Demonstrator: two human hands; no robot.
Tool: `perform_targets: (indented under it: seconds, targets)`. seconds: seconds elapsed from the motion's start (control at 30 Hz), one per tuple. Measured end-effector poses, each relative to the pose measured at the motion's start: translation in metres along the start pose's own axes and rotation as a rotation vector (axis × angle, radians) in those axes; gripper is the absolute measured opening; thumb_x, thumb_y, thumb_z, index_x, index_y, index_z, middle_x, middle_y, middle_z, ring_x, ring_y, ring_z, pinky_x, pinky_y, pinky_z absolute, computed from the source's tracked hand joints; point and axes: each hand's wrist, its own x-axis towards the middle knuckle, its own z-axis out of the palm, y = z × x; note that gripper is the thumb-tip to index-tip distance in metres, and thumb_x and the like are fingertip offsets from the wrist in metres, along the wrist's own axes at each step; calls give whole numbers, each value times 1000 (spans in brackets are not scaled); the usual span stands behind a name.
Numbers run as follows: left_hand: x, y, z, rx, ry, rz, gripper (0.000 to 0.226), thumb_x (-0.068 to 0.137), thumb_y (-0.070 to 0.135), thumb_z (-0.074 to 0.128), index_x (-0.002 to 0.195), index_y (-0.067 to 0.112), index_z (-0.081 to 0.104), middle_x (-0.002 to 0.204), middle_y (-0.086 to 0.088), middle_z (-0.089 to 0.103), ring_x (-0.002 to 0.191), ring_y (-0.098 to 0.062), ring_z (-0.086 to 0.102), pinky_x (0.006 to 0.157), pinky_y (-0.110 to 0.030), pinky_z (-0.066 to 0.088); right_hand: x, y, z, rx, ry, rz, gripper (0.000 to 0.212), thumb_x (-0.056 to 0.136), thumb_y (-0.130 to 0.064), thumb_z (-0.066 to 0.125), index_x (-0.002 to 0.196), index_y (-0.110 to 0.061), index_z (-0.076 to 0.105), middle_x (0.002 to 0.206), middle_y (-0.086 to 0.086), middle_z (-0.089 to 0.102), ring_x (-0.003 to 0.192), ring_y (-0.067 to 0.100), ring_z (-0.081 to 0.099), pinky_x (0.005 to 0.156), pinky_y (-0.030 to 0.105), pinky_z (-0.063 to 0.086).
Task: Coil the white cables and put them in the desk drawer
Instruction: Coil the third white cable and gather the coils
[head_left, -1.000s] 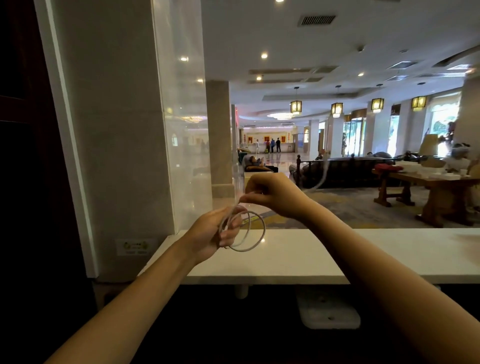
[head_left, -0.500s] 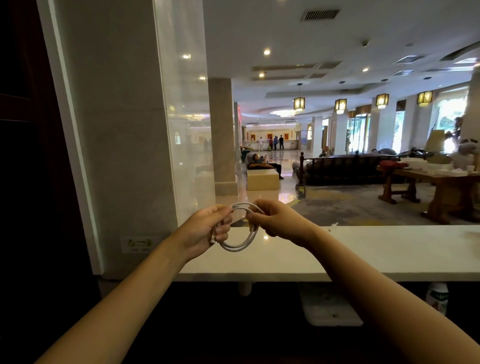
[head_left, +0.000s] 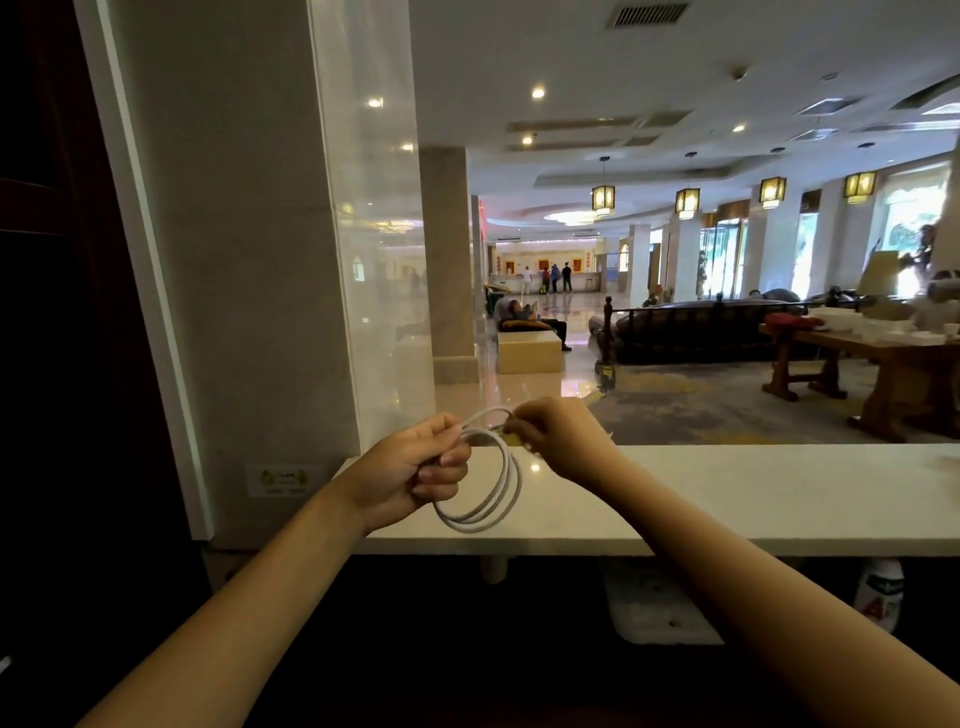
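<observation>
White stone counter (head_left: 753, 493) runs from centre to 3 o'clock. Left hand (head_left: 410, 475) hangs over its near edge, fingers curled tight round the coil's 9 o'clock side. Right hand (head_left: 558, 436), at 2 o'clock from it, pinches the top strand. White cable (head_left: 514, 486): several loops, held above the counter.

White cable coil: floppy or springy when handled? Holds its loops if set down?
Probably springy rather than limp: the thin white cable coil hangs in even round loops from the left hand, whose grip bunches them. Likely light; a pinch by the right hand holds its end. Released on the white counter, the loops would probably spread, since no tie shows.
</observation>
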Motion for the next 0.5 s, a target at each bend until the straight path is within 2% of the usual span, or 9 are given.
perform_targets:
  seconds: [0.07, 0.13, 0.2, 0.27, 0.37, 0.5]
  targets:
    - [2, 0, 1, 76, 65, 82, 13, 96, 16, 36, 86, 10, 43, 59, 1, 45, 41, -4, 31, 36, -13, 26, -1, -9, 7, 540, -76, 219, 25, 93, -22, 53, 92, -4, 69, 70, 0, 66, 58, 6, 63, 62, 20, 51]
    - [5, -1, 1, 326, 196, 184, 18, 99, 18, 32, 87, 11, 43, 60, 4, 45, 42, -4, 31, 38, -14, 29, -5, -13, 10, 875, -194, 357, 25, 92, -26, 54, 90, -7, 71, 71, 3, 70, 65, 10, 67, 63, 22, 55]
    - [5, -2, 0, 590, 295, 232, 20, 100, 23, 32, 90, 11, 45, 60, 6, 45, 44, -4, 34, 42, -14, 31, -8, -16, 10, 1055, -302, 438, 24, 90, -29, 57, 85, -13, 74, 75, 2, 70, 72, 13, 67, 69, 25, 57]
    - [6, -4, -2, 733, 341, 253, 20, 99, 26, 32, 92, 13, 46, 60, 6, 44, 45, -4, 35, 44, -15, 33, -7, -16, 12, 1227, -334, 533, 21, 88, -28, 62, 82, -13, 76, 80, 5, 69, 77, 17, 65, 73, 30, 58]
    - [7, -9, -2, 790, 377, 277, 20, 99, 26, 32, 87, 18, 46, 62, 2, 42, 49, -5, 35, 46, -18, 33, -10, -20, 20, 1399, -311, 617, 20, 87, -22, 62, 80, -8, 75, 77, 9, 69, 73, 21, 68, 75, 34, 60]
    - [7, -17, -2, 892, 424, 342, 21, 99, 26, 34, 81, 23, 43, 64, -1, 42, 54, -12, 35, 51, -25, 34, -11, -21, 28, 1449, -308, 681, 25, 90, -26, 56, 84, -8, 73, 63, 5, 66, 60, 17, 65, 70, 37, 60]
